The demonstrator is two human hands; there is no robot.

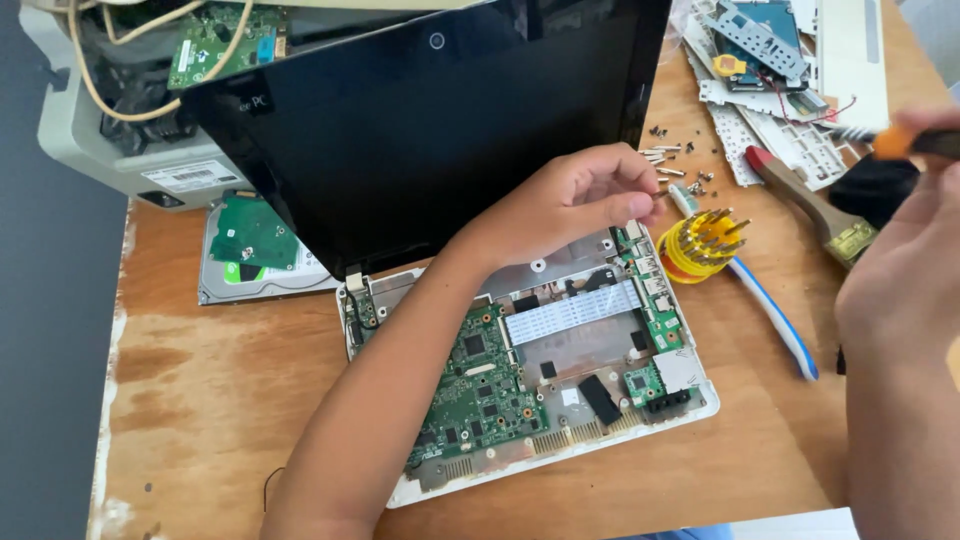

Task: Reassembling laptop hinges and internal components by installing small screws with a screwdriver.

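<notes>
**Opened netbook: hands at the hinge corner, screwdriver raised**

We see a small white netbook (560, 400) lying mid-worktop, keyboard cover off, green mainboard (480, 385) and flat ribbon cable (572, 312) exposed. Its black screen (420, 130) stands tilted up toward the worktop's far edge.

Our left hand (575, 200) reaches across the base, fingers curled, thumb and fingertips pinched together just above the far right hinge corner; whether a screw is between them we cannot tell. Our right hand (905, 280), near the worktop's right edge, is closed around an orange-and-black screwdriver (905, 142), raised off the surface.

Handling judgement: the base looks light but fragile, with bare board, thin ribbon and brittle plastic rim. Best held by the white outer edges, never by the board or cable. The hinged screen makes it top-heavy.

Nearby: loose screws (672, 165), yellow bit holder (697, 245), toothbrush (770, 315), paintbrush (810, 205), hard drive (255, 250).
</notes>
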